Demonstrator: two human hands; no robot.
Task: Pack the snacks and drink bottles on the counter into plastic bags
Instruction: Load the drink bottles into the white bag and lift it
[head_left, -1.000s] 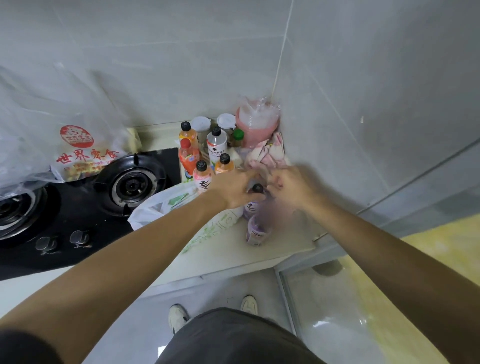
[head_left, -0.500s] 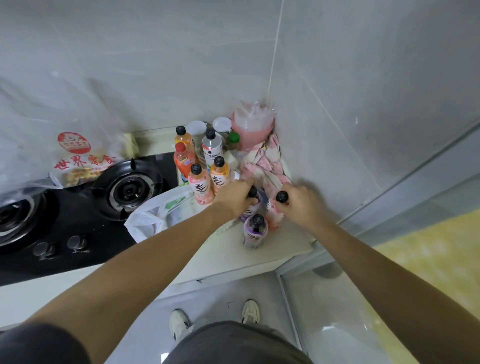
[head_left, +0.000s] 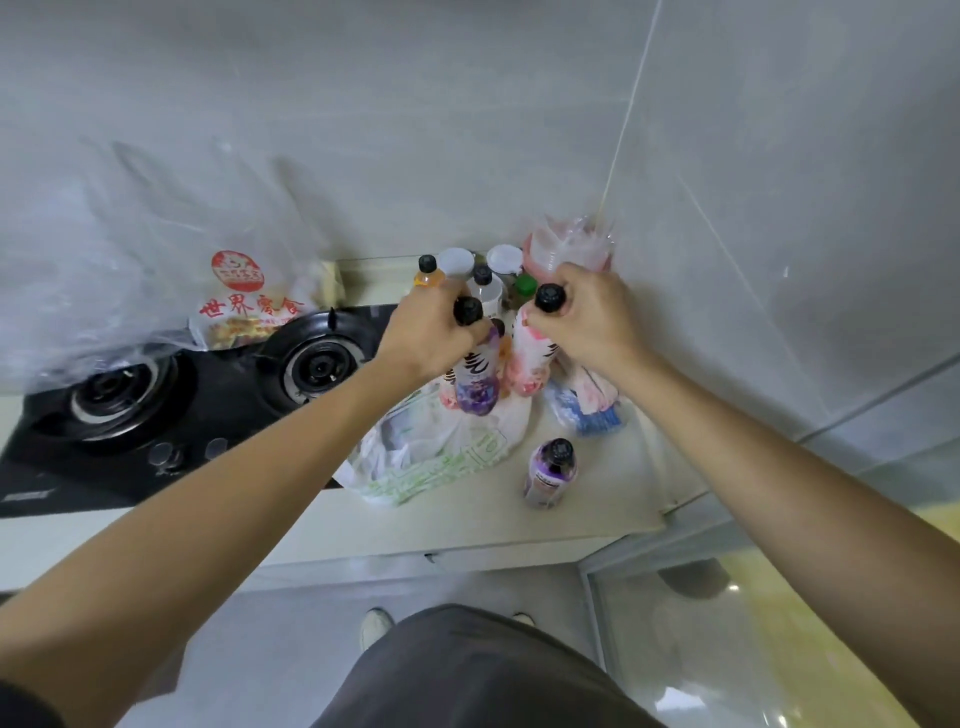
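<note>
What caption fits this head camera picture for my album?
Left hand lifts a purple bottle, right hand a pink bottle, above a white plastic bag.

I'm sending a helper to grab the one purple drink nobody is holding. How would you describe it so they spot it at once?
Start at the black gas stove and go right along the pale counter past the white plastic bag. The purple bottle stands upright there, alone near the counter's front edge. Unlike the other bottles, held or clustered in the back corner, nothing touches it.
</note>
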